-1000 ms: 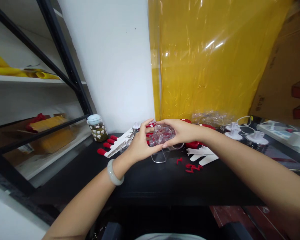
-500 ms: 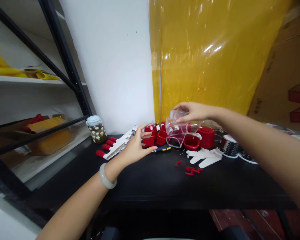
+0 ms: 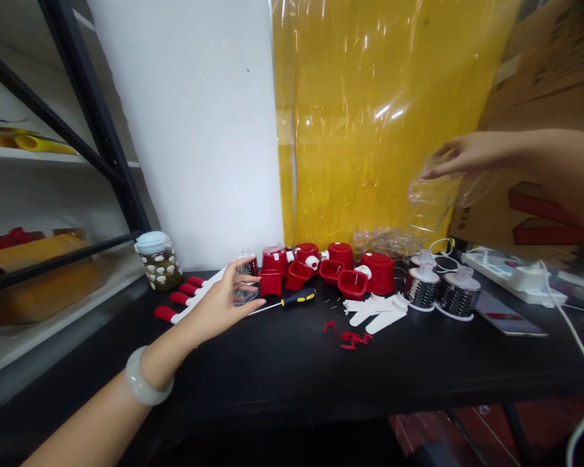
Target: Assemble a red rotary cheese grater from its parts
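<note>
My right hand (image 3: pixel 455 155) is raised at the right, its fingers closed on a clear plastic piece (image 3: pixel 431 198) that hangs in front of the yellow sheet. Low over the black table, my left hand (image 3: pixel 224 295) has its fingers spread, next to red-tipped white handles (image 3: pixel 187 288) and a screwdriver (image 3: pixel 296 298). Red housings (image 3: pixel 378 272) and red cups (image 3: pixel 353 284) stand in a row at the back. In front of them lie white flat parts (image 3: pixel 379 310) and small red clips (image 3: pixel 354 340). Metal grater drums (image 3: pixel 460 293) stand to the right.
A patterned jar with a blue lid (image 3: pixel 159 259) stands at the table's back left. At the right are a phone (image 3: pixel 509 314), a power strip (image 3: pixel 511 275) and a white cable (image 3: pixel 581 363). A shelf rack (image 3: pixel 121 168) borders the left side.
My right hand has moved up and to the right with the clear plastic piece, uncovering the red parts. The view has shifted to the right, and my left hand remains spread near the handles.
</note>
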Tool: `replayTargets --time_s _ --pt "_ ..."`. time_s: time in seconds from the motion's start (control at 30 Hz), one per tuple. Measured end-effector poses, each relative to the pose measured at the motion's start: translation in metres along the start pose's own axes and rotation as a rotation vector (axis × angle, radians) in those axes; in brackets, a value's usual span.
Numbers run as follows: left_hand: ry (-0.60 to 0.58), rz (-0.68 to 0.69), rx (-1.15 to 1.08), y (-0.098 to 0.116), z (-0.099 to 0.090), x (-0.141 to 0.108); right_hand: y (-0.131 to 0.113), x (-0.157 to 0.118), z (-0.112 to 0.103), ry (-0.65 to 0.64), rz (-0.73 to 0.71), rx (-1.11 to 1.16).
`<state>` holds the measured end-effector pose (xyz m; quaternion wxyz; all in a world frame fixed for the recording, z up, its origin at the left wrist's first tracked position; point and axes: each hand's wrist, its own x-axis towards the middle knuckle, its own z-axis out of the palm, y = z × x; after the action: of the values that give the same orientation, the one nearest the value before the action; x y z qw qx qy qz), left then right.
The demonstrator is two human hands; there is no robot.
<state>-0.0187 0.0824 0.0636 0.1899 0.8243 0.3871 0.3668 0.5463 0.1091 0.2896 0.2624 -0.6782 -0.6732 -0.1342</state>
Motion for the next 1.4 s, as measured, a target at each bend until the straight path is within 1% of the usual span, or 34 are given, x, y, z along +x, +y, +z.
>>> replayTargets --time_s 0.07,0.1,0.17,0.2,0.27,0.33,0.37,0.43,0.5,0.53,0.57,0.63,0.73,0.83,0.93,1.0,1.07,1.1,1.13,1.2,1.27,1.33,1.4 --pt "-0.001 -0.006 -0.002 -0.001 0.0 0.001 0.005 -0.002 0.008 -0.034 -0.041 0.051" --pt "-0.005 -0.01 -0.005 -0.001 0.0 0.001 0.001 -0.005 0.014 -0.06 -0.066 0.065" --pt "-0.016 -0.013 -0.007 0.0 0.001 0.002 -0.021 -0.013 0.027 -0.136 -0.137 0.072" --pt "-0.024 -0.014 -0.003 0.002 0.001 0.003 -0.038 -0.019 0.033 -0.151 -0.181 0.072" --pt "-0.042 -0.016 0.011 0.006 0.002 0.004 -0.079 -0.034 0.043 -0.158 -0.285 0.066" --pt "-0.079 -0.023 0.035 0.011 0.004 0.005 -0.124 -0.049 0.052 -0.238 -0.29 0.082" --pt "-0.113 -0.025 0.056 0.013 0.006 0.005 -0.146 -0.057 0.056 -0.268 -0.286 0.083" --pt "-0.209 -0.016 0.12 0.014 0.01 0.006 -0.184 -0.07 0.066 -0.39 -0.326 0.06" --pt "-0.326 0.012 0.195 0.012 0.016 0.006 -0.213 -0.08 0.078 -0.483 -0.39 0.079" --pt "-0.376 0.029 0.225 0.01 0.019 0.007 -0.225 -0.084 0.085 -0.517 -0.397 0.084" --pt "-0.422 0.041 0.239 0.007 0.023 0.007 -0.233 -0.086 0.093 -0.544 -0.408 0.088" --pt "-0.437 0.046 0.281 0.001 0.03 0.008 -0.246 -0.089 0.107 -0.588 -0.438 0.12" --pt "-0.416 0.07 0.285 -0.007 0.039 0.008 -0.256 -0.091 0.126 -0.64 -0.478 0.166" --pt "-0.4 0.101 0.258 -0.011 0.046 0.007 -0.262 -0.094 0.139 -0.662 -0.5 0.186" --pt "-0.376 0.076 0.243 -0.011 0.046 0.006 -0.264 -0.099 0.15 -0.667 -0.499 0.198" --pt "-0.355 0.04 0.228 -0.011 0.036 0.006 -0.265 -0.101 0.157 -0.667 -0.494 0.22" --pt "-0.319 0.011 0.225 -0.013 0.017 0.009 -0.264 -0.101 0.163 -0.66 -0.489 0.244" --pt "-0.264 -0.017 0.255 -0.016 0.004 0.01 -0.263 -0.101 0.166 -0.653 -0.486 0.25" --pt "-0.185 -0.059 0.301 -0.02 -0.011 0.012 -0.262 -0.1 0.168 -0.647 -0.483 0.253" --pt "-0.051 -0.147 0.425 -0.031 -0.041 0.014 -0.26 -0.098 0.172 -0.637 -0.474 0.25" --pt "0.017 -0.269 0.553 -0.045 -0.068 0.013 -0.257 -0.096 0.176 -0.63 -0.462 0.245" --pt "-0.017 -0.386 0.654 -0.06 -0.085 0.008 -0.256 -0.095 0.179 -0.631 -0.452 0.245" --pt "-0.039 -0.426 0.681 -0.074 -0.091 0.001 -0.255 -0.094 0.181 -0.629 -0.445 0.246"
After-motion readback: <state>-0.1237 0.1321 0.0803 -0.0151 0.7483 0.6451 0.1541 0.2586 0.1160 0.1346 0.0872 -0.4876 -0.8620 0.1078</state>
